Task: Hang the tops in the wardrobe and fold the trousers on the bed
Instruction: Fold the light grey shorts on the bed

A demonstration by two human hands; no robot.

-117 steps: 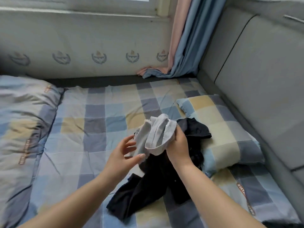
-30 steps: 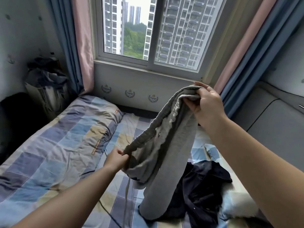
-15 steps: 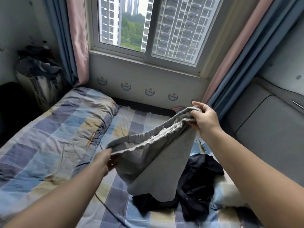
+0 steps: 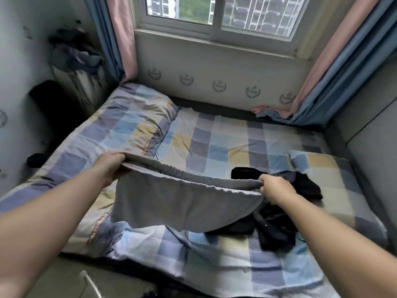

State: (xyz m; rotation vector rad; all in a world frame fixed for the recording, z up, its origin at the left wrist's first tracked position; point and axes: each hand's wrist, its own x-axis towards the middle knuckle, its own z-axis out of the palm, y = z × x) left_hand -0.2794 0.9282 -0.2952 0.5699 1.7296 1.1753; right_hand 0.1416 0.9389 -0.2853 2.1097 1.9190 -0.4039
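Both hands have come down lower and moved wide apart, so the grey trousers [image 4: 184, 201] now stretch across the middle of the frame over the checked bed [image 4: 225, 143], with the left hand [image 4: 109, 166] and right hand [image 4: 274, 189] each gripping one waistband end tightly.

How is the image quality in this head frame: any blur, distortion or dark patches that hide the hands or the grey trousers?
Head view: daylight from the window is soft, with no glare; the wide lens bows the bed edges and stretches the forearms; the left corner sits in deep shadow and slight smear; left hand, right hand and grey trousers read clearly.
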